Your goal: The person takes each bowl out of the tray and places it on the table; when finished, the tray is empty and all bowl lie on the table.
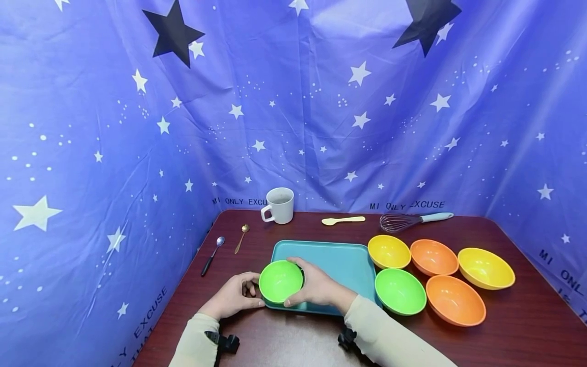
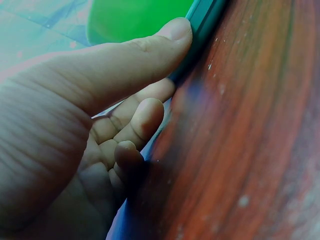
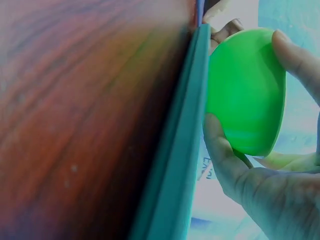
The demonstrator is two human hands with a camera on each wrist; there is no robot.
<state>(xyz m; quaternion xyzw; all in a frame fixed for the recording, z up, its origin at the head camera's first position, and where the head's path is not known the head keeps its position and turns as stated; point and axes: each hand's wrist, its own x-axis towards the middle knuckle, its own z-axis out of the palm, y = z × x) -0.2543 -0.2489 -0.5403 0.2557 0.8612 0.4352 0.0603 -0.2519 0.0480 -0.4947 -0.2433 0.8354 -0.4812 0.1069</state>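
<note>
A small green bowl is at the front left of the teal tray. My right hand grips it from the right, with the thumb at its near side and the fingers at its far side. In the right wrist view the bowl shows between thumb and fingers. My left hand is at the tray's front left corner, left of the bowl. The left wrist view shows its thumb tip at the tray rim and its other fingers curled by the corner. Whether these touch the bowl is hidden.
Right of the tray stand yellow bowls, orange bowls and another green bowl. Along the back are a white mug, a cream spoon and a whisk. Two small spoons lie at left.
</note>
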